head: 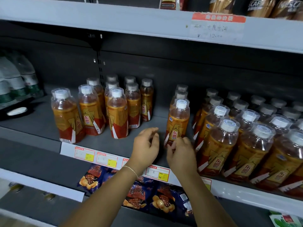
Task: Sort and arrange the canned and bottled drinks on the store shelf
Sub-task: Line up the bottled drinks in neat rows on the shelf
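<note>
Bottle (177,118) of orange drink stands upright at the shelf (41,126) front, heading a short file between left group (101,110) and right group (246,140). Right hand (181,154) grasps its base, fingers curled round it. Left hand (146,148) hovers just beside, fingers loosely bent, holding nothing.

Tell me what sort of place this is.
Most likely a small shop: rows of identical drink bottles on a shelf, price tags along its edge, crisp bags below.
</note>
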A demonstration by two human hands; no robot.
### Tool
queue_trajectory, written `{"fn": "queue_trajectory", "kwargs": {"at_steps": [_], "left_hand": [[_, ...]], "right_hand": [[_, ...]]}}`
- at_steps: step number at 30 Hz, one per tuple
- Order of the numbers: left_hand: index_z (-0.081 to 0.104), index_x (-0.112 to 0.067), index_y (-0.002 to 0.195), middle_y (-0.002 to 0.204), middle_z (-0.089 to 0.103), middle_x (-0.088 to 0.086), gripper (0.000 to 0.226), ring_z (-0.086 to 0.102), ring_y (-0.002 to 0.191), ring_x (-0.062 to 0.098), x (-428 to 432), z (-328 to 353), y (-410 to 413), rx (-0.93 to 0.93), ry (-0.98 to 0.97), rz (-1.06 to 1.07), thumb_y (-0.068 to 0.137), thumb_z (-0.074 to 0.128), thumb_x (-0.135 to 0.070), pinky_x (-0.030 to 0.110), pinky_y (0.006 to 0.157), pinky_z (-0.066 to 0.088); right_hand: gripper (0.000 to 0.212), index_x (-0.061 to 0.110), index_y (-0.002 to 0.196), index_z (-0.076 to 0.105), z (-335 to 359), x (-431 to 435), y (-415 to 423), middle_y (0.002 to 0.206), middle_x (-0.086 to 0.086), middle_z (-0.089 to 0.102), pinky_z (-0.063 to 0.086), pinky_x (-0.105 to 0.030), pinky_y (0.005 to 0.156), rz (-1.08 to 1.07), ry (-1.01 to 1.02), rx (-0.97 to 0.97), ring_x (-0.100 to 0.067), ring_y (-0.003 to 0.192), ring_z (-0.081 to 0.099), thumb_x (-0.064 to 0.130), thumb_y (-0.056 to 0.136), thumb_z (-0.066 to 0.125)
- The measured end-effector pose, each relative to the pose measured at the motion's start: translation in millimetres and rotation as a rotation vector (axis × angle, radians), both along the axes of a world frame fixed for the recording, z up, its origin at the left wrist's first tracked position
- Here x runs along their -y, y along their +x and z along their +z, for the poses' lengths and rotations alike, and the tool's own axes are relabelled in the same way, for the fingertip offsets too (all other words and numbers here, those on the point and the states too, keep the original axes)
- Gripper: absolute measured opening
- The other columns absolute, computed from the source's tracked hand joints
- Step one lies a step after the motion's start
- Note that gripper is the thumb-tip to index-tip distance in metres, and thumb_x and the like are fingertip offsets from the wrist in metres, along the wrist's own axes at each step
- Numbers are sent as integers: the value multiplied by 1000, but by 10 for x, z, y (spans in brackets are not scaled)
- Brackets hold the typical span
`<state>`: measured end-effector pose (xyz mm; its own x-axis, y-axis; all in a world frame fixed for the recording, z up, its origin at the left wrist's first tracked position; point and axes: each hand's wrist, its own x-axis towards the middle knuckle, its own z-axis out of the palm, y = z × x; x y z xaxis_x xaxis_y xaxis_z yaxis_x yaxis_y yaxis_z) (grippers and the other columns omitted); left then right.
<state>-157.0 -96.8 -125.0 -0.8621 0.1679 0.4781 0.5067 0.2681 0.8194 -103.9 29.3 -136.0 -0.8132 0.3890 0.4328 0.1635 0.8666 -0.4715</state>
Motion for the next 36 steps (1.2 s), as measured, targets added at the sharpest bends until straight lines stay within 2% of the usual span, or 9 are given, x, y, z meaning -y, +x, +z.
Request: {"fn": "queue_trajectory", "kwargs": {"at_steps": [5, 9, 12, 15, 17, 19, 24, 30, 36], "left_hand": [[61, -6, 117, 115, 53, 7, 33, 52, 110, 20, 583, 105, -108, -271, -12, 293, 85, 55, -12, 29, 98, 42], [45, 1, 133, 129, 46, 17, 48, 44, 123, 29, 965, 174, -427, -104, 63, 449, 88, 57, -10, 33, 106, 34], [38, -11, 146, 140, 47, 5, 46, 40, 134, 23, 1027, 145, -569, 225, 176, 300, 102, 46, -24, 26, 108, 27], [41, -19, 146, 147, 45, 1, 50, 33, 140, 16, 1006, 40, -550, 229, 130, 249, 104, 31, -43, 31, 117, 21], [54, -24, 133, 132, 58, -7, 46, 49, 121, 2, 1002, 49, -494, 155, 190, 222, 104, 26, -47, 18, 104, 32], [67, -18, 111, 107, 68, -3, 53, 60, 101, 4, 1004, 37, -464, 97, 192, 189, 104, 22, -46, 22, 92, 44], [72, -13, 114, 117, 65, -1, 64, 57, 116, 10, 1021, -47, -390, 214, 252, 170, 97, 25, -55, 27, 104, 41], [71, -3, 87, 91, 74, 12, 45, 69, 92, 23, 935, 8, -325, 403, 399, 83, 103, 43, -35, 35, 84, 54], [49, -10, 53, 49, 52, -4, 56, 49, 51, 9, 645, 21, -150, 120, -117, 85, 100, 47, -40, 32, 56, 38]], "right_hand": [[21, 21, 77, 48, 56, 151, -18, 80, 3, 53, 47, -29, 56, 103, 17, -22, -16, 69, 55, 25, 92, 63], [9, 17, 82, 61, 39, 506, -118, 72, 3, 57, 38, -26, 57, 247, -17, -66, -16, 68, 53, 22, 89, 65], [27, 12, 113, 67, 8, 750, -286, 95, -4, 69, 51, -30, 73, 324, -115, 2, -20, 89, 64, 24, 89, 65], [55, 13, 139, 52, 34, 931, -493, 130, -5, 61, 51, -32, 96, 374, -284, 81, -19, 118, 59, 28, 89, 67], [65, 15, 144, 46, 70, 1024, -658, 136, -4, 57, 48, -35, 102, 406, -373, 102, -20, 124, 55, 33, 86, 71], [70, 17, 142, 46, 102, 1068, -816, 132, -4, 60, 50, -37, 101, 403, -449, 130, -21, 120, 59, 37, 81, 76], [64, 19, 123, 54, 71, 915, -937, 115, 1, 69, 57, -36, 89, 335, -509, 110, -15, 102, 69, 28, 70, 88], [58, 34, 115, 55, 14, 729, -503, 108, 14, 69, 58, -32, 86, 305, -530, 82, -1, 95, 67, 33, 67, 88], [74, 27, 137, 47, 14, 442, 30, 126, 7, 63, 52, -37, 99, 222, -511, 102, -10, 114, 62, 35, 74, 84]]}}
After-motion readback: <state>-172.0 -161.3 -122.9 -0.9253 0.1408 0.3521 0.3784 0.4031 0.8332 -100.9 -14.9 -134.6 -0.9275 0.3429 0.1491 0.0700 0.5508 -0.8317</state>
